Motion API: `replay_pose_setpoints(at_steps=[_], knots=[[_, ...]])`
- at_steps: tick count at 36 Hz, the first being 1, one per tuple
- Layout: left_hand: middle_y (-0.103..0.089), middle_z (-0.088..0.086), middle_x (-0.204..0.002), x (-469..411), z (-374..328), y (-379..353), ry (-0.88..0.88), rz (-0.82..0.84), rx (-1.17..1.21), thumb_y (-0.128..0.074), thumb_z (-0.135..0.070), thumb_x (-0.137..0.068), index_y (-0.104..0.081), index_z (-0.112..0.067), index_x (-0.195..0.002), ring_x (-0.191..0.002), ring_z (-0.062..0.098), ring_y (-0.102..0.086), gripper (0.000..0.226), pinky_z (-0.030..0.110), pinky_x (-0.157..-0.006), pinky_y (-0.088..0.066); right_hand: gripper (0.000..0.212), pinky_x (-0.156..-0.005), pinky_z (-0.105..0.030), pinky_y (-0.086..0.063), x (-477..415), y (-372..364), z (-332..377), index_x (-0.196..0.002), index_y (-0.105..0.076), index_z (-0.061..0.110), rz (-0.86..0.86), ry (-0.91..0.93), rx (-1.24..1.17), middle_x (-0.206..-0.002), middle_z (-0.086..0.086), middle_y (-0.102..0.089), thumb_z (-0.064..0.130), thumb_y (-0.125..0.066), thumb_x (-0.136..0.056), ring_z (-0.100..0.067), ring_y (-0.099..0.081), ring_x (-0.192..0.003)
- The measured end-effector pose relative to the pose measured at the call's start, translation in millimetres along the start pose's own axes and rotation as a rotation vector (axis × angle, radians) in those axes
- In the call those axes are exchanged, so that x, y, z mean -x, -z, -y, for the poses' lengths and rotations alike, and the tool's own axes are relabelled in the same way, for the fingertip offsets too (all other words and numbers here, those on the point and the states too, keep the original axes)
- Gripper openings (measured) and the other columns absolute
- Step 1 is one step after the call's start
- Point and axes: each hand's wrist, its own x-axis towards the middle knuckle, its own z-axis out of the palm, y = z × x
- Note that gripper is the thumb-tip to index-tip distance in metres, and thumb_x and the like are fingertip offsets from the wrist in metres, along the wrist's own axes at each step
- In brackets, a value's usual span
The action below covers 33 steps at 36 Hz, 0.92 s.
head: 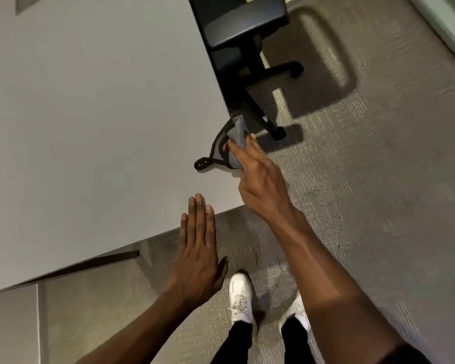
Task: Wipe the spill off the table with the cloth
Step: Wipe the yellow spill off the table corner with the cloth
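Observation:
A grey cloth (233,139) with a black border and a black hanging loop lies crumpled at the near right corner of the pale grey table (95,106). My right hand (258,179) reaches over that corner and pinches the cloth between fingers and thumb. Flat and with its fingers held together, my left hand (199,248) hovers over the table's near edge and holds nothing. I cannot make out any spill on the tabletop.
A black office chair (247,32) on castors stands close against the table's right edge. Grey carpet (365,166) covers the floor to the right and in front. My white shoes (241,298) stand just before the table's near edge.

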Motion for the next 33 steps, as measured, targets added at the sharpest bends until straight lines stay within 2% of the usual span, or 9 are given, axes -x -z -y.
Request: replay_pose_setpoints(at_steps=[9, 13, 17, 19, 22, 25, 27, 30, 33], knots=[[0.014, 0.014, -0.191, -6, 51, 25, 0.228, -0.133, 0.253, -0.048, -0.053, -0.112, -0.001, -0.003, -0.181, -0.179, 0.036, 0.01, 0.097, 0.046, -0.145, 0.006, 0.079, -0.122, -0.057, -0.046, 68, -3, 5, -0.159, -0.049, 0.005, -0.011, 0.049, 0.197, -0.179, -0.017, -0.016, -0.018, -0.051, -0.084, -0.04, -0.008, -0.167], [0.006, 0.009, -0.193, -19, 100, 39, 0.317, -0.181, 0.272, -0.042, -0.052, -0.114, -0.014, -0.004, -0.181, -0.18, 0.026, 0.007, 0.086, 0.043, -0.145, 0.005, 0.073, -0.131, -0.06, -0.029, 98, -6, 12, -0.156, -0.054, 0.003, -0.026, 0.077, 0.318, -0.177, -0.022, -0.018, -0.01, -0.037, -0.086, -0.045, -0.01, -0.165], [-0.008, 0.006, -0.192, -32, 139, 40, 0.386, -0.166, 0.273, -0.024, -0.07, -0.117, -0.024, -0.01, -0.18, -0.179, 0.017, 0.0, 0.088, 0.032, -0.144, 0.002, 0.064, -0.132, -0.057, -0.018, 89, -7, 24, -0.137, -0.068, 0.001, -0.026, 0.121, 0.451, -0.174, -0.026, -0.025, -0.002, -0.026, -0.088, -0.05, -0.017, -0.163], [-0.011, 0.006, -0.192, -35, 149, 37, 0.435, -0.142, 0.292, -0.024, -0.072, -0.116, -0.025, -0.01, -0.18, -0.179, 0.018, -0.004, 0.089, 0.033, -0.144, 0.001, 0.068, -0.134, -0.056, -0.011, 78, -13, 32, -0.142, -0.063, 0.0, 0.025, 0.125, 0.507, -0.176, -0.027, -0.018, 0.001, -0.019, -0.09, -0.048, -0.011, -0.164], [-0.02, 0.009, -0.19, -34, 153, 30, 0.497, -0.155, 0.326, -0.045, -0.046, -0.118, -0.035, -0.006, -0.176, -0.178, 0.023, -0.013, 0.072, 0.052, -0.144, -0.013, 0.078, -0.136, -0.055, 0.004, 67, -25, 46, -0.161, -0.039, -0.003, 0.2, 0.159, 0.557, -0.177, -0.029, 0.004, 0.01, -0.005, -0.093, -0.044, 0.01, -0.166], [-0.03, 0.011, -0.187, -35, 149, 31, 0.53, -0.189, 0.36, -0.047, -0.045, -0.116, -0.044, -0.005, -0.171, -0.176, 0.027, -0.022, 0.068, 0.055, -0.142, -0.022, 0.074, -0.136, -0.056, 0.004, 68, -43, 58, -0.166, -0.024, -0.004, 0.304, 0.225, 0.585, -0.175, -0.032, 0.012, 0.018, -0.007, -0.098, -0.045, 0.015, -0.166], [-0.033, 0.012, -0.185, -35, 146, 35, 0.537, -0.193, 0.371, -0.042, -0.05, -0.116, -0.047, -0.004, -0.169, -0.175, 0.028, -0.025, 0.071, 0.054, -0.141, -0.024, 0.072, -0.136, -0.056, 0.0, 77, -57, 68, -0.165, -0.028, -0.004, 0.337, 0.285, 0.576, -0.175, -0.032, 0.008, 0.02, -0.01, -0.099, -0.045, 0.009, -0.166], [-0.036, 0.015, -0.184, -36, 144, 39, 0.533, -0.209, 0.387, -0.04, -0.053, -0.113, -0.049, -0.001, -0.168, -0.174, 0.031, -0.028, 0.075, 0.056, -0.14, -0.025, 0.064, -0.136, -0.054, -0.014, 86, -73, 74, -0.153, -0.054, 0.001, 0.272, 0.336, 0.546, -0.176, -0.026, -0.018, 0.018, -0.023, -0.1, -0.041, -0.014, -0.167], [-0.035, 0.014, -0.184, -37, 144, 37, 0.534, -0.216, 0.382, -0.038, -0.049, -0.116, -0.049, -0.002, -0.168, -0.175, 0.03, -0.027, 0.071, 0.057, -0.14, -0.026, 0.061, -0.132, -0.066, -0.017, 76, -71, 68, -0.145, -0.065, 0.013, 0.22, 0.317, 0.552, -0.176, -0.016, -0.028, 0.019, -0.029, -0.096, -0.035, -0.02, -0.167]])
